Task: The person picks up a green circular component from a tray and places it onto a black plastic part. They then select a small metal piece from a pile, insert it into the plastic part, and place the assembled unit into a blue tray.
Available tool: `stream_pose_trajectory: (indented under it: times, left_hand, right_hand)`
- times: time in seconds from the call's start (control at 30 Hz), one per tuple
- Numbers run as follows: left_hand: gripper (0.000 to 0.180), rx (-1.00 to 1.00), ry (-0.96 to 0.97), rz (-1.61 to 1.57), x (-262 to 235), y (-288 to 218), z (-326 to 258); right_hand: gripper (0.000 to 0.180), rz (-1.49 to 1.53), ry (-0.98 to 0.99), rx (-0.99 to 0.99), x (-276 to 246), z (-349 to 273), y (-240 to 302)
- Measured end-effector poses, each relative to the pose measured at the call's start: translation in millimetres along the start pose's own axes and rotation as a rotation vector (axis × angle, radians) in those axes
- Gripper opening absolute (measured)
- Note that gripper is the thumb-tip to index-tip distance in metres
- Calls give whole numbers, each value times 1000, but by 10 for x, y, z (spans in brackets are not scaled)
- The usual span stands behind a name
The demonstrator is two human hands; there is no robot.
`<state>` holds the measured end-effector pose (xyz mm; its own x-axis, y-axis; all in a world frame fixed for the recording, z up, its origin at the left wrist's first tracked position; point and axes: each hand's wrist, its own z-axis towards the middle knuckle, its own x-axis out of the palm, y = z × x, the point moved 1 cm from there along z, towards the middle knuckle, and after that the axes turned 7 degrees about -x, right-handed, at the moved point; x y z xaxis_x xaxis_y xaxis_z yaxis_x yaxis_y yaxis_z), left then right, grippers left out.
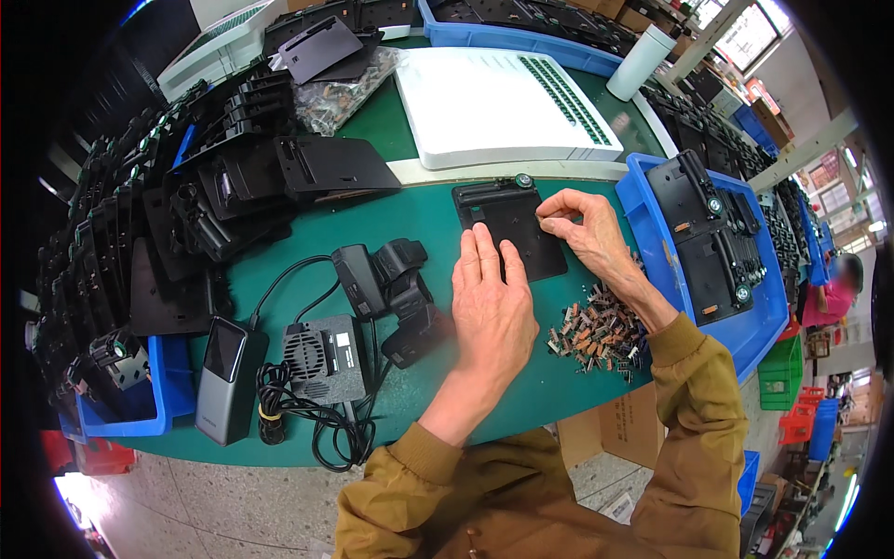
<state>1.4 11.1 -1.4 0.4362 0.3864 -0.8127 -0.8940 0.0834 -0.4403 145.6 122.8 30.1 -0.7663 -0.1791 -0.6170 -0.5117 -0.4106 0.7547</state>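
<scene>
A black plastic panel (529,238) with a rod-like part and a small round metal piece along its far edge lies on the green table before me. My left hand (494,312) rests with fingers stretched out over the panel's near left part. At the panel's right edge, my right hand (596,240) has thumb and forefinger pinched together; whatever is between them is too small to make out. Just below that hand is a loose pile of small orange, black and metallic parts (596,337).
To the right, a blue bin (656,244) holds similar black panels. Stacked black parts (233,186) fill the left side. A power bank (226,377), a fan-vented box (323,356) and tangled cables lie near left. Behind stand a white plastic tray (484,107) and a white bottle (643,63).
</scene>
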Motion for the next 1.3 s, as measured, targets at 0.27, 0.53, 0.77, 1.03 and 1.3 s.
stream_pose_trajectory:
  times: [0.27, 0.53, 0.77, 1.03, 1.3]
  left_hand:
    - [56, -8, 17, 11, -16, 9, -2]
    - [59, 0, 38, 35, -16, 8, -1]
    - [59, -2, 17, 8, -3, 12, 0]
    - [46, -7, 29, -28, -12, 29, -19]
    - [60, 19, 24, -52, 46, 24, -12]
  right_hand:
    - [15, -65, -36, 19, 34, 3, 30]
    - [17, -57, -15, 91, 36, 7, 80]
    - [24, -102, -49, 77, -30, -55, 198]
    - [28, -183, -48, 25, -126, 75, 176]
    - [35, -436, 94, -245, 72, 422, 20]
